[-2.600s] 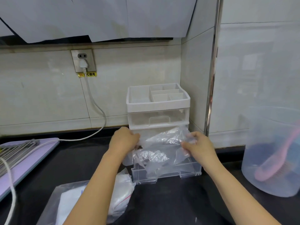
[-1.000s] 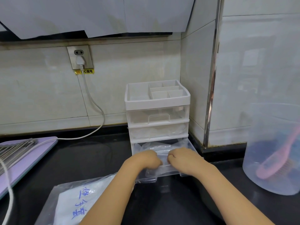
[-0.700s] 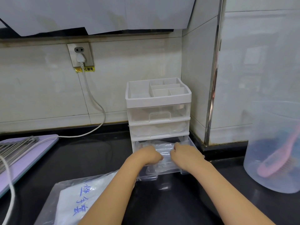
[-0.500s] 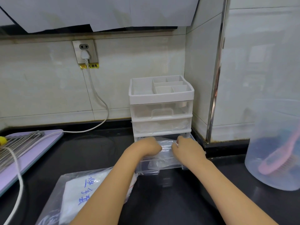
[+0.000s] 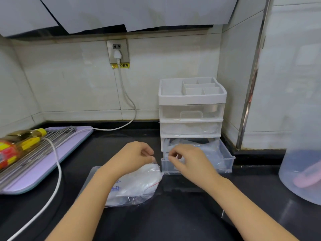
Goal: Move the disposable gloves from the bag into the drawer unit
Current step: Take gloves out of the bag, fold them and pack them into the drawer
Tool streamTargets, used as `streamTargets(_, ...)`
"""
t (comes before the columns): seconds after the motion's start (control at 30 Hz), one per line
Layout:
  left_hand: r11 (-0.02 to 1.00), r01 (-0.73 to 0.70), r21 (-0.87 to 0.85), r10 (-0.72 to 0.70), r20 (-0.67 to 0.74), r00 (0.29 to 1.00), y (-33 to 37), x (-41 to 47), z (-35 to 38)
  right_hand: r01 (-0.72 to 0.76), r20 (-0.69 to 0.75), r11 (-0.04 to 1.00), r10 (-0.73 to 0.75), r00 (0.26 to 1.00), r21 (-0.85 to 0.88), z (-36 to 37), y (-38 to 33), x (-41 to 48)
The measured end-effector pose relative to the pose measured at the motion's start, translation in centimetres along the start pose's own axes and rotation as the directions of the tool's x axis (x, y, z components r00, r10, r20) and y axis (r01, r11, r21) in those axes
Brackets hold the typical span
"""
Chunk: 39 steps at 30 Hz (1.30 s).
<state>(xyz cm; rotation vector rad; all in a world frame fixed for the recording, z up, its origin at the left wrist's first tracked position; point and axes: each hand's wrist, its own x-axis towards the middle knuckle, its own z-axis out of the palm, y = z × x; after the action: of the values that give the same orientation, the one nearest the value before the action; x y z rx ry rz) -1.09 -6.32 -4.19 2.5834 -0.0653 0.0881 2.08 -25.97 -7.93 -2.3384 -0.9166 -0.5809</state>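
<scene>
The drawer unit (image 5: pixel 191 119) stands on the black surface (image 5: pixel 173 220), in the corner of the tiled walls. Its top tray is divided into compartments. The two upper drawers are closed; the bottom drawer (image 5: pixel 227 162) is pulled out. Clear disposable gloves (image 5: pixel 209 151) lie crumpled inside the bottom drawer.

The zip bag (image 5: pixel 139 186) lies on the surface just left of the drawer front, its mouth toward the unit. It holds a white, folded mass and bears blue handwriting.

The left hand (image 5: pixel 132 158) rests over the bag's mouth. Its fingers (image 5: pixel 147 151) are curled, with thumb and forefinger pinching the bag's upper edge.

The right hand (image 5: pixel 189 163) sits in front of the drawer's left front corner. Its fingers (image 5: pixel 173 153) are curled and close together; whether they clamp any film cannot be determined.

At the left, a bottle (image 5: pixel 19 143) lies on a drying rack (image 5: pixel 43 164). A white cable (image 5: pixel 58 174) runs from the wall socket (image 5: pixel 118 50) across the rack. At the right stands a translucent tub (image 5: pixel 304 136) holding a pink brush (image 5: pixel 307 177).
</scene>
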Motion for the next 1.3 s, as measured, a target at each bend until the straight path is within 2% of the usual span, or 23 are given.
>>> streamTargets(0.1,0.999,0.025,0.025,-0.024,-0.032,0.999,-2.4,-0.4,0.2,0.079,0.123,0.996,-0.085,0.989,0.052,2.0,-1.5,-0.4)
streamTargets(0.23,0.999,-0.043,-0.006,0.044,0.058,0.997,-3.7,-1.1,-0.1,0.067,0.184,0.993,-0.084,0.979,0.094,3.8,-2.1,-0.7)
streamTargets(0.37,0.993,-0.115,0.018,0.111,0.147,0.983,-3.9,-1.5,-0.3,-0.004,0.160,0.992,-0.017,0.987,0.129,4.0,-2.0,-0.5)
streamTargets(0.53,0.980,-0.167,0.107,0.155,0.111,0.982,-2.7,-1.7,0.8,-0.023,0.106,0.979,0.001,0.994,0.204,3.9,-1.9,-0.8)
streamTargets(0.63,0.973,-0.148,0.174,0.126,0.129,0.983,-2.9,-1.8,0.9,0.010,0.009,0.984,-0.012,1.000,0.180,3.2,-1.8,-0.6)
streamTargets(0.77,0.975,-0.142,0.169,0.120,0.134,0.984,-3.9,-1.3,1.1,0.089,-0.249,0.992,-0.065,0.966,0.089,0.6,-0.8,-0.1)
streamTargets(0.83,0.973,-0.133,0.188,0.107,0.140,0.984,-4.0,-1.2,1.2,0.054,-0.384,0.994,-0.011,0.923,0.100,-1.2,0.1,0.0)
streamTargets(0.9,0.972,-0.142,0.185,0.117,0.142,0.983,-3.8,-1.4,1.1,-0.038,-0.476,0.980,0.129,0.870,0.195,-3.1,1.0,-0.1)
streamTargets(0.97,0.983,-0.118,0.143,0.097,0.147,0.984,-3.7,-1.6,1.0,-0.118,-0.493,0.936,0.279,0.824,0.333,-4.3,2.0,0.0)
streamTargets(1.03,0.991,-0.111,0.077,0.101,0.122,0.987,-3.7,-1.5,1.0,-0.153,-0.477,0.897,0.358,0.802,0.415,-4.7,2.7,0.0)
streamTargets(1.17,0.981,-0.173,-0.087,0.166,-0.083,0.983,-2.9,-0.9,1.1,-0.144,-0.447,0.896,0.343,0.826,0.420,-4.6,2.8,0.0)
streamTargets(1.23,0.949,-0.175,-0.262,0.140,-0.146,0.979,-1.9,-1.1,1.0,-0.123,-0.438,0.887,0.335,0.834,0.444,-4.8,2.4,0.1)
streamTargets(1.3,0.867,-0.167,-0.470,0.088,-0.187,0.978,-0.3,-1.2,0.6,-0.083,-0.416,0.838,0.351,0.839,0.539,-5.1,2.0,0.2)
